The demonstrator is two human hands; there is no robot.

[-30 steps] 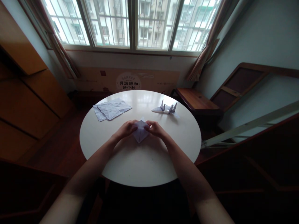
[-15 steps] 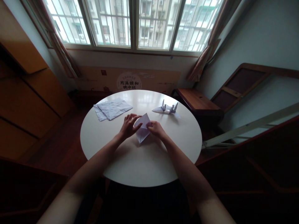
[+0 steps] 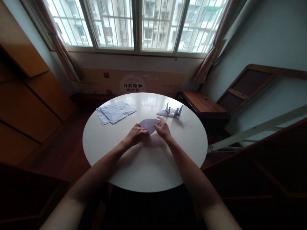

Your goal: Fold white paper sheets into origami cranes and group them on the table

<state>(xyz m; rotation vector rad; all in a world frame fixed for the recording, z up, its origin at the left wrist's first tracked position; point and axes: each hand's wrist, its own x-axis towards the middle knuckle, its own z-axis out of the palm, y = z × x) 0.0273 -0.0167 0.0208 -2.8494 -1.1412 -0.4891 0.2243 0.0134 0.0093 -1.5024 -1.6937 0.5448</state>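
A pale lilac folded paper lies flat on the round white table, pressed down by both hands. My left hand rests on its near left edge with the fingers curled onto the paper. My right hand presses its right side, fingers lying flat and a little apart. A finished paper crane stands just beyond my right hand. A stack of unfolded sheets lies at the table's far left.
A wooden bench and a slanted wooden frame stand to the right of the table. Wooden cabinets fill the left side. A window and a printed cardboard panel are behind the table.
The paper was held up off the table between both hands; now it lies flat farther from me, and both hands have moved forward to press on it.
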